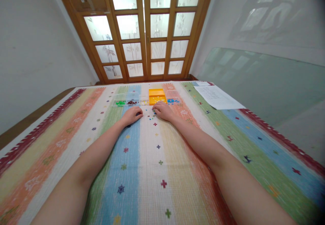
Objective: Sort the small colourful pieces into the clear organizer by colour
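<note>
My left hand (132, 116) rests on the tablecloth with its fingers curled in; what they hold, if anything, is hidden. Across a narrow gap, my right hand (164, 110) bends its fingertips down to the cloth, closed beside small loose coloured pieces (150, 119). Whether a piece is between those fingertips is too small to tell. Just beyond the hands stands an orange open box (157, 92) with white bits in its near part. Clear trays flank it, holding green pieces (120, 103), dark red-brown pieces (132, 103), yellow pieces (144, 102) and blue pieces (173, 101).
A striped tablecloth (149, 170) covers the table. Printed white sheets (217, 96) lie at the far right. Past the table's far edge are wooden doors with glass panes (147, 48), and a glass panel (256, 79) leans along the right wall.
</note>
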### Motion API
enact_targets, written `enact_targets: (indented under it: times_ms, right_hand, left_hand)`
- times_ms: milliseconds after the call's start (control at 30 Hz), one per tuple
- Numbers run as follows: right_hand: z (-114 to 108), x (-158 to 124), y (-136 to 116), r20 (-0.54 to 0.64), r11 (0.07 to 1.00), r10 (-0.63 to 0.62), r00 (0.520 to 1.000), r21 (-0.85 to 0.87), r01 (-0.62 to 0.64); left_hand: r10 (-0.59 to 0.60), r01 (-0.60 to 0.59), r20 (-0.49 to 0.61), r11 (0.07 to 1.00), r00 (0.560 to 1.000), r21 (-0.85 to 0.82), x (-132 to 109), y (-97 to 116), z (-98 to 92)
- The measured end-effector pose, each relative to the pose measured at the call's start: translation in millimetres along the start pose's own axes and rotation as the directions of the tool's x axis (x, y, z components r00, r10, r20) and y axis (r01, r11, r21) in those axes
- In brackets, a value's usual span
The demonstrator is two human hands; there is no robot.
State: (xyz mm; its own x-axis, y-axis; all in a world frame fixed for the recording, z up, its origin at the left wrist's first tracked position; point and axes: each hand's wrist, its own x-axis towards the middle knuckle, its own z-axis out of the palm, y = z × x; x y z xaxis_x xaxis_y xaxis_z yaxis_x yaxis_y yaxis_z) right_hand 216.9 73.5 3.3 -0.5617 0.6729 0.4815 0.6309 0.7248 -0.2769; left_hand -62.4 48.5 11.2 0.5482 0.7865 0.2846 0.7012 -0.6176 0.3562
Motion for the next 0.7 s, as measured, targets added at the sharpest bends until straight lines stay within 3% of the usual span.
enact_targets:
  times_ms: [167, 300, 467, 600, 700]
  right_hand:
    - [0.8, 0.3, 1.2, 0.004, 1.0, 0.004, 1.0, 0.005, -0.004]
    - [2.1, 0.4, 2.6, 0.002, 1.0, 0.004, 1.0, 0.013, -0.004]
    - [3.7, 0.6, 3.0, -0.007, 1.0, 0.02, 1.0, 0.022, -0.02]
    - [3.0, 0.4, 1.8, -0.009, 0.999, 0.026, 1.0, 0.025, -0.025]
    - [2.1, 0.3, 1.4, 0.003, 0.999, 0.029, 1.0, 0.019, -0.029]
  left_hand:
    - [-0.16, 0.148, -0.135, 0.984, 0.978, -0.097, 0.9, -8.1, -0.2]
    - [-0.316, 0.262, -0.301, 0.943, 0.9, -0.207, 0.1, -25.3, -6.2]
    - [-0.559, 0.362, -0.464, 0.817, 0.687, -0.448, -5.0, -64.3, -15.3]
    - [-0.71, 0.324, -0.494, 0.684, 0.502, -0.653, -11.1, -96.1, -18.3]
    - [-0.774, 0.308, -0.478, 0.614, 0.415, -0.726, -13.9, -110.4, -18.1]
